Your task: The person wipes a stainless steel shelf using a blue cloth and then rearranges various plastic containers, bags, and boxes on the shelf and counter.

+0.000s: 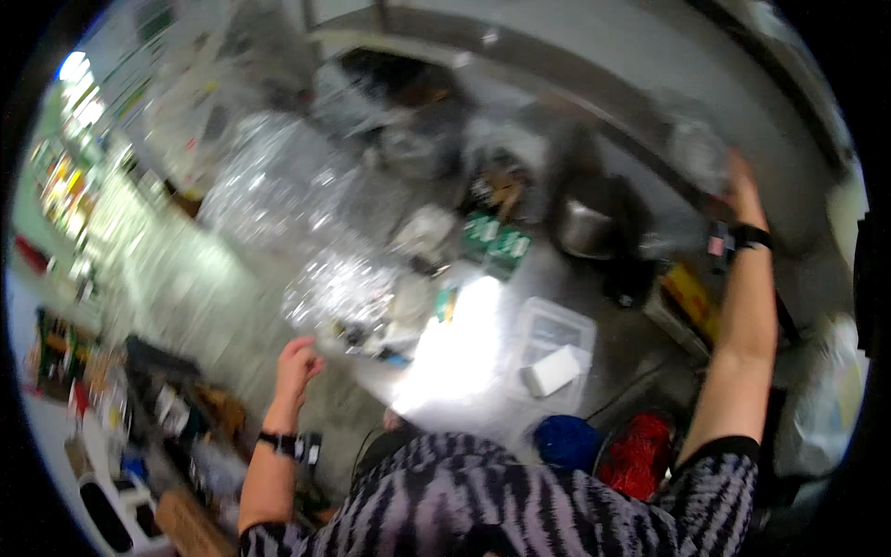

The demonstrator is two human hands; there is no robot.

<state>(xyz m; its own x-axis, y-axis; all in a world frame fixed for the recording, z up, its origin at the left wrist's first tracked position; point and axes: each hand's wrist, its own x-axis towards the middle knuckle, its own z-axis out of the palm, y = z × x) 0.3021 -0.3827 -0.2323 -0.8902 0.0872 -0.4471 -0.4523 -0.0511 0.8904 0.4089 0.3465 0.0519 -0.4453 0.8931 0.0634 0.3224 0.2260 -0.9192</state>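
My left hand [298, 365] hangs over the floor, left of the brightly lit work surface [459, 362], with its fingers curled and nothing visible in them. My right hand [745, 184] reaches far out to the right, beside a clear plastic bag [696, 153]; blur hides whether the fingers grip it. Before me, a white block [552, 371] lies in a clear plastic tray [592, 327]. Farther off are two green boxes [508, 249] and a dark, shiny round container [587, 219].
Large clear plastic bags [278, 181] fill the upper left. Near my body stand a blue round item [567, 442] and a red bundle [637, 456]. A yellow box [686, 299] is under my right forearm. Cluttered bins [160, 358] stand at the lower left.
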